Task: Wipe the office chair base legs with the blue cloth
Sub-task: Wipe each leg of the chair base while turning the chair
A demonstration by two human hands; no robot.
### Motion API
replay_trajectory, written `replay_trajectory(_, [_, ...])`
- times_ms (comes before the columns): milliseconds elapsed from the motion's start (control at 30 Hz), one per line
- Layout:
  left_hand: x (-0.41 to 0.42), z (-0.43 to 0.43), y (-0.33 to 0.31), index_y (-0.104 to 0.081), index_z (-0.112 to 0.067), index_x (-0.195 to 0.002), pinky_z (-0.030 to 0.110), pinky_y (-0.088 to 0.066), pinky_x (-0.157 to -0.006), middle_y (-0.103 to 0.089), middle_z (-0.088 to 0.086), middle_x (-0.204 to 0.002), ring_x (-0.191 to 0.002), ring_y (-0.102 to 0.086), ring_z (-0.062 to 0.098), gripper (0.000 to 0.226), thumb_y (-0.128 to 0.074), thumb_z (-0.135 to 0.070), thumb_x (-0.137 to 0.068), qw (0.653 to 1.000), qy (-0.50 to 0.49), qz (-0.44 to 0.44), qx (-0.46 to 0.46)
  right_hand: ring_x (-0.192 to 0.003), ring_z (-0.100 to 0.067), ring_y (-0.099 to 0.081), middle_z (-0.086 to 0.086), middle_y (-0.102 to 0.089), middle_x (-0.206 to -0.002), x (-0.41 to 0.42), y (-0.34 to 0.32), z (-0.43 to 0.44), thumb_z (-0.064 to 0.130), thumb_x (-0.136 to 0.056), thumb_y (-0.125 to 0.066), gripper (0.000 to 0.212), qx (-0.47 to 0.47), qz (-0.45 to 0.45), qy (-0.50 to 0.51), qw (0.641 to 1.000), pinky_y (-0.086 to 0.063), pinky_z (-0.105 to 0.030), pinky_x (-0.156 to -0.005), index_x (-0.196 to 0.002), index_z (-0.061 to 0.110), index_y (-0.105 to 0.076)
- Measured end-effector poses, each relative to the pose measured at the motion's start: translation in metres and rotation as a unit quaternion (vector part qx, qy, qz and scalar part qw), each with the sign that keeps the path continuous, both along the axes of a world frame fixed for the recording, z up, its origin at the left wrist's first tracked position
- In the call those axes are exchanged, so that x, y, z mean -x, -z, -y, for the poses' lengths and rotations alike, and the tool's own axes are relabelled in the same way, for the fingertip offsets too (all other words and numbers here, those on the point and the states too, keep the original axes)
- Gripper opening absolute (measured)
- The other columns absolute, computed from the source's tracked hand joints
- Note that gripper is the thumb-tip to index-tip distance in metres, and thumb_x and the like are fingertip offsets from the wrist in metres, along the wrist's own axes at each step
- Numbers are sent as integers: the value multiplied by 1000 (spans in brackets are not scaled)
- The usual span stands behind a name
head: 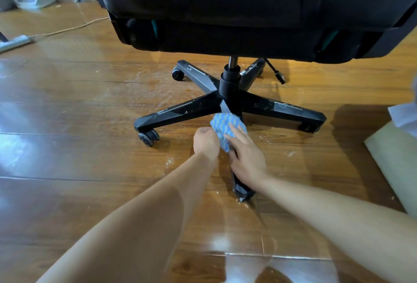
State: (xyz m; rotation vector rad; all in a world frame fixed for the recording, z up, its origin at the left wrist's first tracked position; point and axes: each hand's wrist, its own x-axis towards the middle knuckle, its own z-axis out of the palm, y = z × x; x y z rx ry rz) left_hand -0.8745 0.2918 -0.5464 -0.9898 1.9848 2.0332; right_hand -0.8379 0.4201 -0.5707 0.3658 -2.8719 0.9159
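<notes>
**Cloth on the near leg, four legs to go**

Both hands work the blue cloth (226, 132) just below the centre of the frame, where the nearest leg (239, 184) of the chair base (230, 100) runs toward the camera. The left hand (206, 141) is curled closed on the cloth's left edge; the right hand (247, 158) lies across it with fingers extended, pressing it down on the leg close to the hub. The step in hand looks like wiping this near leg.

The left leg (173, 113) and right leg (284, 108) show pale specks and smears, so they probably have not been done. The next move likely calls for drawing the cloth outward along the near leg to its tip, then shifting to a neighbouring leg.

The seat (248, 7) overhangs the two far legs at upper centre and will crowd any reach to them. A caster (149, 137) sits left of the hands. A cable (67, 30) crosses the floor (79, 158) at upper left, well apart, and a pale rolled sheet (397, 170) lies at the right edge.
</notes>
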Motion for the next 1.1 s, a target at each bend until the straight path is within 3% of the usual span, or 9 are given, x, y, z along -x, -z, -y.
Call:
replay_trajectory(67, [9, -2, -5, -69, -21, -124, 33, -53, -79, -70, 3, -112, -92, -64, 21, 42, -41, -6, -96, 999, 27, -11, -16, -156, -5, -20, 17, -22, -170, -43, 9, -6, 21, -103, -44, 49, 45, -1, 23, 999, -42, -28, -106, -152, 31, -49])
replay_trajectory(200, [12, -8, -9, -65, -21, -132, 42, -54, -100, -68, 11, -128, -112, -65, 29, 42, -38, -7, -103, 997, 54, 8, -45, -156, 4, -2, 23, -5, -171, -80, 19, 13, 37, -109, -29, 51, 88, 54, 96, 990, -24, -15, -107, -160, 34, -33])
replay_trajectory(267, [10, -9, -6, -66, -19, -132, 41, -55, -97, -69, 12, -126, -111, -66, 29, 38, -43, -8, -104, 997, 57, 14, -52, -158, -3, 0, 16, -3, -173, -56, 17, 24, 33, -110, -31, 52, 119, 85, 130, 981, -20, -21, -116, -162, 32, -29])
replay_trajectory(367, [4, -6, -9, -70, -15, -113, 30, -48, -70, -64, 6, -91, -87, -60, 29, 32, -42, -4, -101, 996, 46, 13, -81, -160, -12, 0, 4, -2, -174, 10, -2, 31, 20, -107, -32, 62, 190, 141, 130, 963, -7, -32, -127, -166, 27, -16])
replay_trajectory(500, [-7, -3, -11, -66, -13, -123, 36, -53, -107, -73, 9, -124, -121, -68, 22, 27, -46, -4, -106, 988, 17, 11, -154, -151, -24, -32, 1, -23, -171, 61, -27, 20, 12, -100, -40, 71, 239, 208, 164, 934, -28, -40, -123, -165, 30, -18])
replay_trajectory(667, [-6, -3, -9, -62, -11, -144, 40, -55, -109, -68, 9, -137, -128, -64, 22, 45, -44, 4, -106, 988, 27, 4, -154, -128, -28, -57, -2, -55, -152, -12, -12, 9, 14, -100, -41, 60, 212, 199, 251, 923, -45, -33, -93, -156, 33, -44])
replay_trajectory(833, [-5, -5, 1, -63, -10, -144, 37, -52, -111, -64, 10, -145, -130, -61, 22, 56, -38, 16, -100, 989, 30, -3, -141, -138, -25, -50, 0, -50, -155, -95, 4, 13, 23, -103, -46, 55, 210, 167, 225, 937, -44, -42, -111, -158, 28, -42])
replay_trajectory(967, [-11, -11, -2, -60, -14, -147, 33, -45, -99, -62, 5, -149, -135, -60, 26, 57, -42, 12, -100, 990, 47, -4, -131, -138, -28, -48, 1, -47, -157, -47, -5, 22, 35, -101, -44, 60, 177, 211, 260, 926, -39, -38, -105, -160, 28, -35])
replay_trajectory(1100, [-11, -8, -1, -58, -18, -148, 30, -48, -96, -62, 5, -150, -138, -58, 25, 61, -43, 14, -98, 990, 51, -5, -129, -113, -24, -54, 1, -53, -127, 5, -16, 18, 23, -102, -41, 44, 304, 236, 277, 881, -38, -31, -86, -143, 34, -50])
